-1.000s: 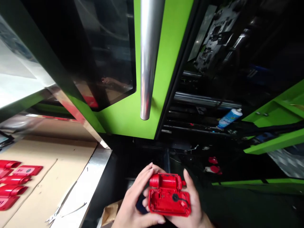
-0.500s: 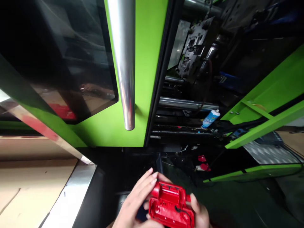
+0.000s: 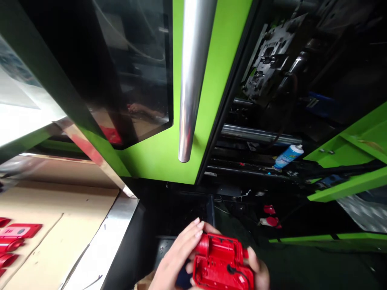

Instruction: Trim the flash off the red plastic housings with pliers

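Observation:
Both my hands grip a red moulded plastic housing (image 3: 222, 264) at the bottom centre of the head view. My left hand (image 3: 177, 259) wraps its left side, fingers curled over the rounded top end. My right hand (image 3: 256, 272) supports it from the right and below, mostly cut off by the frame edge. The part's open inner side, with ribs and a black round piece, faces me. A dark object sits under the housing between my palms; I cannot make it out.
A green machine door (image 3: 211, 80) with a long silver handle (image 3: 192, 80) and dark window stands ahead. Right of it the open mould area (image 3: 272, 60) shows steel bars and a blue-white spray can (image 3: 287, 156). Left, a cardboard-covered table (image 3: 60, 225) carries several red parts (image 3: 18, 235).
The view swung right and then back left, so the table with red parts is in sight again. The housing stays in both hands, lower in the frame than a second ago.

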A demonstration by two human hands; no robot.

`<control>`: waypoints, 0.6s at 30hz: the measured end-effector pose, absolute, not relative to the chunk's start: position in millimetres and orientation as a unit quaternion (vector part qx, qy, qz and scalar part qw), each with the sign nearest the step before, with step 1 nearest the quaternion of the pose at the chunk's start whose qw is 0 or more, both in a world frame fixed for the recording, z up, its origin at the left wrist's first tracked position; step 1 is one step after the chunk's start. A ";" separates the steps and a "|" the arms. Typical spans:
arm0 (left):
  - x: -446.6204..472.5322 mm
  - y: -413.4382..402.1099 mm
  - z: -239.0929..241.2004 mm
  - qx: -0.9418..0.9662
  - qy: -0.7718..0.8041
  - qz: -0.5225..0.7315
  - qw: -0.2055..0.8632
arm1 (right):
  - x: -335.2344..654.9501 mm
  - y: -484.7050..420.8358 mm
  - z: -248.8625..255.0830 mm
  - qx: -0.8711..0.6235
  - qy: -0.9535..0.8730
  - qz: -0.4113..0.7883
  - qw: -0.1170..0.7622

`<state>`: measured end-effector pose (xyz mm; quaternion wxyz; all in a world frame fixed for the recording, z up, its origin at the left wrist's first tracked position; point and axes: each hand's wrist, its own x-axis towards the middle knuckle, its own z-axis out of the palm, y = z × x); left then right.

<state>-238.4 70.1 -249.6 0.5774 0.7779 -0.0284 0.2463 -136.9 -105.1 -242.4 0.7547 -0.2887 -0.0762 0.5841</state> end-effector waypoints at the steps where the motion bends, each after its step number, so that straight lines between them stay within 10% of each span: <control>1: -239.2 69.9 -250.1 0.778 -0.026 0.247 0.578 | -137.6 -105.0 -242.8 -0.287 -0.074 0.586 0.754; 18: -255.4 58.1 -240.8 0.763 0.017 0.189 0.618 | -151.2 -98.3 -230.7 -0.313 -0.051 0.544 0.777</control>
